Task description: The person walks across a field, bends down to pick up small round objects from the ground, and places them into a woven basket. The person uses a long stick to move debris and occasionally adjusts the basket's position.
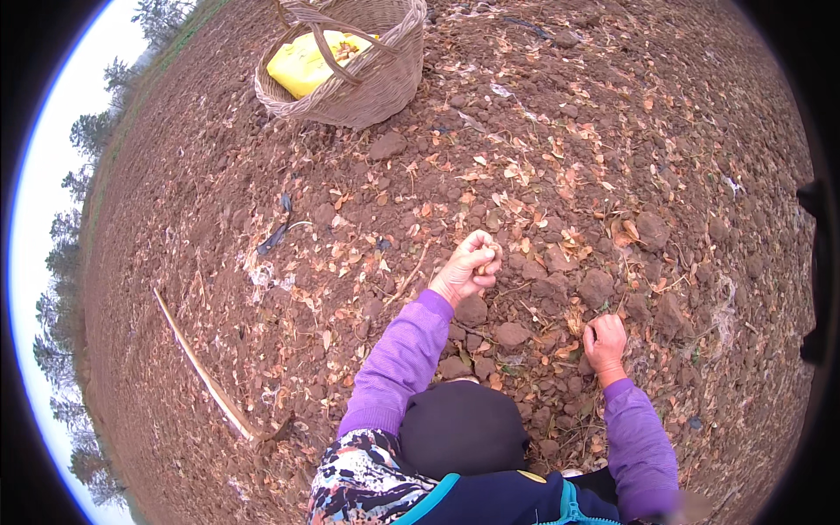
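Note:
My left hand (pixel 462 270) is raised a little above the soil, its fingers curled around small tan pods (pixel 489 258) that look like unshelled peanuts. The fingers partly cover them. Lower and to the right, my right hand (pixel 605 344) is at the ground among clods and dry leaves. Its fingers are bent under, so whether anything is in them is hidden. A tuft of dry, straw-coloured roots or stems (pixel 575 323) lies just left of that hand.
A wicker basket (pixel 387 88) stands at the top, holding a yellow bag (pixel 298 65) with similar pods (pixel 346 51). A long-handled tool (pixel 203 374) lies at left, its head unclear. Clods (pixel 596 289), leaves and black plastic scraps (pixel 274 237) litter the field.

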Available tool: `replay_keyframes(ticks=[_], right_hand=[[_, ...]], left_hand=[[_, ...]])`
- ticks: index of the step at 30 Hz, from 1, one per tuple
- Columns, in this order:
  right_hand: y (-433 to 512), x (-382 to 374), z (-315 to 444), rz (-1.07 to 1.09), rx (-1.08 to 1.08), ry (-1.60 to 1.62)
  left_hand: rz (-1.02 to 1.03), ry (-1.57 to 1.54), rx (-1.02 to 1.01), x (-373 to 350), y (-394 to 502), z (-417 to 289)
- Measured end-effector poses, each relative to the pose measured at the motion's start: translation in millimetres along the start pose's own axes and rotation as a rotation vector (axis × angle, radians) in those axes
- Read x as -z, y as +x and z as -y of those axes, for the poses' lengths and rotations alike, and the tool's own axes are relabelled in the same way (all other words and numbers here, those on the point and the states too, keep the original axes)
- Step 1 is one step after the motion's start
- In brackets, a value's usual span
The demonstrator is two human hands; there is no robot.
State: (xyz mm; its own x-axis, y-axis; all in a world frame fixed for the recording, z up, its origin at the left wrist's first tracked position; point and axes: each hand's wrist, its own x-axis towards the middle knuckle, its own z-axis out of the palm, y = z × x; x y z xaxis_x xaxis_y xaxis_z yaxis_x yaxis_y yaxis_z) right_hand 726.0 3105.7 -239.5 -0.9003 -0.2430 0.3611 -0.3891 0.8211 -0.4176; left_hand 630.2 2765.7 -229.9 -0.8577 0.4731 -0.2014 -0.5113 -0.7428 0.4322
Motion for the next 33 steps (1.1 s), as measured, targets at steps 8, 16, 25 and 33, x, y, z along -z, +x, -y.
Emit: replay_keyframes(ticks=[8,16,25,33], right_hand=[[-1.0,-2.7,0.6,0.013,0.030,-0.005],[1.0,2.3,4.3,0.089,-0.003,-0.042],[3.5,3.3,6.5,0.147,0.013,-0.106],[6.0,1.5,6.4,0.166,0.000,-0.114]], left_hand=[[-0.001,-0.395,-0.096,1.7,-30.1,16.0],[-0.424,-0.592,-0.486,47.9,-37.8,-44.8],[-0.516,-0.592,-0.605,-54.8,61.2,-179.5],[-0.485,-0.316,-0.930,-160.7,132.8,-345.5]])
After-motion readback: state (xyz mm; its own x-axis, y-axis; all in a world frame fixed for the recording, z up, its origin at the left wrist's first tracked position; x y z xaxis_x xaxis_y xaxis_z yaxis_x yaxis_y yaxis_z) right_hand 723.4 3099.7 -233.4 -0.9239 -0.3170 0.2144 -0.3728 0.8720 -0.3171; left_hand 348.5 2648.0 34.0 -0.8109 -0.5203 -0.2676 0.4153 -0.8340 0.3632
